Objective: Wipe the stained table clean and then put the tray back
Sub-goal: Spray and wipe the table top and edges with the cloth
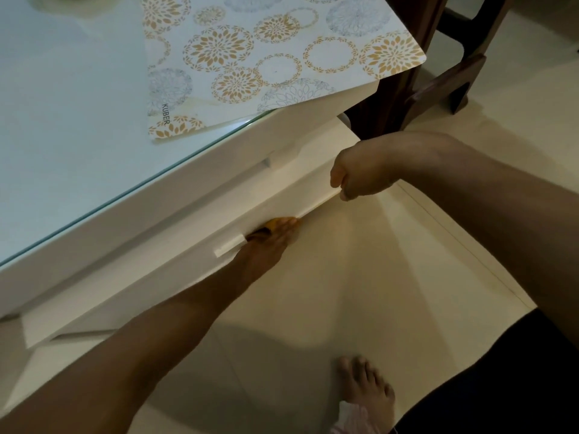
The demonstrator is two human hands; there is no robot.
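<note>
A white desk (94, 89) with a glass top is being seen from above. A flat mat (266, 57) with gold and grey flower rings is lying on the desk top, up and away from both hands, and one corner of it is sticking out past the desk edge. The word KUBER is printed near its closest corner.

Below the desk top, a long white drawer front (175, 261) is being held by both hands. The right hand (354, 177) is curled over the far end of its top edge, with the thumb on one side and the fingers folded over the other, so the edge is being pinched. The left hand (269, 242) is being pushed into the gap behind the drawer front, closer to the person than the right hand. Its fingers are hidden inside, so how they are bent cannot be told. Something orange-yellow (277, 222) is showing just at the top of this hand, touching it, but what it is cannot be made out.

No tray can be clearly picked out in the picture.

A dark wooden chair (438, 73) is standing beyond the right hand, just past the desk corner. A bare foot (363, 389) is resting on the pale floor (376, 292), below both hands.
</note>
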